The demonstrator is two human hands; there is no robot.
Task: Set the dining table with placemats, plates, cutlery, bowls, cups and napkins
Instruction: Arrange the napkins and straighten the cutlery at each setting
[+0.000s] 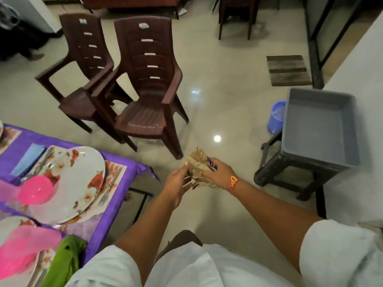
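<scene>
The dining table (113,206) sits near left, its plate (68,183) and pink bowl (35,192) laid; the grey tub (315,129) stands right. Between them, over the floor, we hold a crumpled brown bundle (196,165): our right hand (217,172) curls round it, our left hand (178,181) pinches its edge. That light pinch could let it fall.
</scene>
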